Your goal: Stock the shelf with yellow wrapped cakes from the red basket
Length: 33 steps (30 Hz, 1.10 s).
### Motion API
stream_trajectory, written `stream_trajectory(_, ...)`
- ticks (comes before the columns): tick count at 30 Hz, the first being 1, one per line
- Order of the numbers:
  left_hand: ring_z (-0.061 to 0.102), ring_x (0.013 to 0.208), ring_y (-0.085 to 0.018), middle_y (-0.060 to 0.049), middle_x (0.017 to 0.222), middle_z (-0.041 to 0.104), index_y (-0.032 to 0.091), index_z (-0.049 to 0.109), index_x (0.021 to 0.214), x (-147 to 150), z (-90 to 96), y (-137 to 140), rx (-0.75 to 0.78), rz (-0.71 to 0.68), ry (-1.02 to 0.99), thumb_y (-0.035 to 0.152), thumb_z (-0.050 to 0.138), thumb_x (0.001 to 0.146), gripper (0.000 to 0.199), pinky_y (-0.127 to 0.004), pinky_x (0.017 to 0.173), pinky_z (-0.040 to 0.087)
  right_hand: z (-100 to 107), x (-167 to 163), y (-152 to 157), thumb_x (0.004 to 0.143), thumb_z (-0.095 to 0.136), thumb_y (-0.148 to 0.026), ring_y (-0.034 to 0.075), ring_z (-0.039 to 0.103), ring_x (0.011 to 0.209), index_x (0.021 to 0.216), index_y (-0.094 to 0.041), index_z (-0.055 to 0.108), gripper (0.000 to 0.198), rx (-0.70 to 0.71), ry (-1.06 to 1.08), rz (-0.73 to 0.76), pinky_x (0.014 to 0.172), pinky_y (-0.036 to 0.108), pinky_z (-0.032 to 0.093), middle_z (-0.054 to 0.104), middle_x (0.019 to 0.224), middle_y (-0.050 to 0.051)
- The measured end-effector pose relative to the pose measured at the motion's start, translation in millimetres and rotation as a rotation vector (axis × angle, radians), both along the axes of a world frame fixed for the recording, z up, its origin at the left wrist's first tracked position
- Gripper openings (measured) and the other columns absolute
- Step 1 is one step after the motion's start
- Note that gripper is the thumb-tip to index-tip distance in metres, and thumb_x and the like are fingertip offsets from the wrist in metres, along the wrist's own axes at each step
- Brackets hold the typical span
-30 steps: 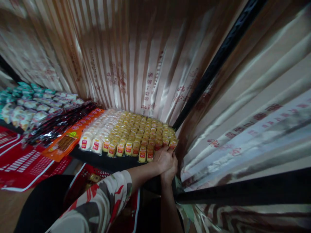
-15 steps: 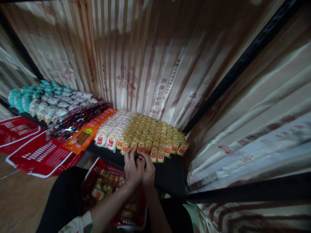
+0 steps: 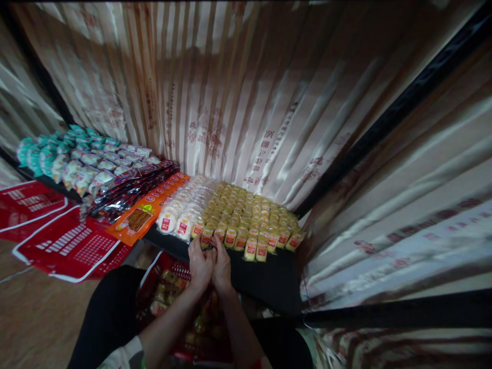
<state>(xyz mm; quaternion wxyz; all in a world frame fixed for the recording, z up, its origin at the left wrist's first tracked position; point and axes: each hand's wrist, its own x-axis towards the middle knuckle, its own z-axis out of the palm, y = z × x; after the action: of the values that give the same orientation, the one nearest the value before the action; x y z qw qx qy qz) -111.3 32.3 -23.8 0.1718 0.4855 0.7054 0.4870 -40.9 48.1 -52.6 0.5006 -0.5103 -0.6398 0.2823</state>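
Rows of small yellow wrapped cakes (image 3: 249,210) with red-and-white labels cover the right part of a black shelf (image 3: 265,279). At their front edge, my left hand (image 3: 200,265) and my right hand (image 3: 222,264) are close together, fingers curled in. Between the fingertips is one wrapped yellow cake (image 3: 206,237) of the front row, with a hand on each side of it. Below my forearms, a red basket (image 3: 145,284) between my knees holds more wrapped yellow cakes (image 3: 166,287), partly hidden by my arms.
Left of the yellow cakes lie white round packs (image 3: 183,225), an orange bag (image 3: 138,215), dark shiny packs (image 3: 115,195), and white and teal packs (image 3: 46,159). Red baskets (image 3: 77,246) with white handles stand at left. A pleated curtain (image 3: 230,102) and slanted black posts (image 3: 384,123) surround the shelf.
Both hands have moved left along the front row, to a cake further left. The view has shifted slightly, so the shelf appears further right.
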Motion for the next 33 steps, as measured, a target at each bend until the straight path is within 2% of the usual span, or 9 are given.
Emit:
stream_trajectory(6,0.050,0.100,-0.024,-0.010,0.100,0.052,0.013,0.052,0.117,-5.3,-3.3,-0.1,-0.016,0.044,0.019,0.018,0.048,0.076,0.042,-0.042,0.093,0.042,3.4,-1.8,-0.1,0.083,0.037,-0.016,0.018,0.056,0.106,0.123,-0.020,0.054,0.043,0.043,-0.084,-0.001,0.093,0.035,0.045,0.059,0.113,0.010)
stream_trajectory(10,0.049,0.102,-0.025,-0.011,0.101,0.052,0.013,0.053,0.110,-7.2,0.1,-0.7,0.065,0.073,-0.030,0.028,0.050,0.077,0.036,-0.041,0.087,0.046,10.3,-2.9,-4.5,0.085,0.037,-0.017,0.016,0.057,0.103,0.122,-0.022,0.055,0.041,0.076,-0.059,0.008,0.091,0.032,0.047,0.059,0.111,0.009)
stream_trajectory(15,0.057,0.088,-0.021,-0.010,0.100,0.055,0.014,0.051,0.103,-2.6,16.0,-4.5,0.072,0.020,-0.229,0.043,0.052,0.079,0.037,-0.033,0.068,0.051,28.7,-0.3,-14.7,0.087,0.037,-0.020,0.017,0.058,0.101,0.117,-0.021,0.058,0.037,0.127,-0.018,-0.084,0.089,0.034,0.048,0.060,0.109,0.010)
stream_trajectory(19,0.058,0.081,-0.019,-0.008,0.095,0.058,0.015,0.050,0.106,8.9,33.2,-11.0,0.079,-0.032,-0.232,0.045,0.053,0.079,0.041,-0.030,0.066,0.050,47.7,9.8,-24.9,0.088,0.037,-0.020,0.017,0.058,0.100,0.114,-0.019,0.060,0.035,0.208,-0.010,-0.192,0.087,0.034,0.049,0.062,0.106,0.010)
stream_trajectory(22,0.056,0.090,-0.019,-0.008,0.099,0.057,0.016,0.046,0.118,22.6,46.2,-13.8,0.164,-0.127,-0.138,0.040,0.053,0.081,0.045,-0.032,0.076,0.049,57.4,24.2,-31.3,0.088,0.037,-0.021,0.018,0.058,0.102,0.112,-0.017,0.060,0.034,0.262,-0.021,-0.278,0.087,0.035,0.049,0.062,0.107,0.012)
stream_trajectory(25,0.055,0.095,-0.019,-0.008,0.101,0.057,0.018,0.050,0.115,41.8,57.4,-11.9,0.210,-0.281,-0.045,0.033,0.049,0.084,0.035,-0.033,0.082,0.047,60.5,44.8,-35.8,0.089,0.038,-0.023,0.019,0.056,0.105,0.113,-0.016,0.059,0.033,0.266,-0.036,-0.387,0.089,0.037,0.047,0.061,0.110,0.013)
stream_trajectory(29,0.055,0.094,-0.018,-0.008,0.102,0.057,0.018,0.052,0.112,76.5,64.8,-2.1,0.200,-0.455,-0.031,0.023,0.050,0.082,0.030,-0.032,0.081,0.047,59.1,76.3,-40.4,0.089,0.037,-0.028,0.022,0.051,0.112,0.118,-0.016,0.054,0.036,0.212,-0.021,-0.513,0.093,0.043,0.043,0.056,0.117,0.014)
stream_trajectory(33,0.056,0.096,-0.017,-0.007,0.106,0.058,0.017,0.053,0.110,116.3,63.8,12.5,0.156,-0.605,-0.037,0.015,0.050,0.079,0.031,-0.033,0.086,0.046,54.9,105.3,-43.6,0.087,0.035,-0.028,0.023,0.049,0.115,0.124,-0.016,0.047,0.041,0.156,0.022,-0.610,0.092,0.043,0.044,0.052,0.122,0.015)
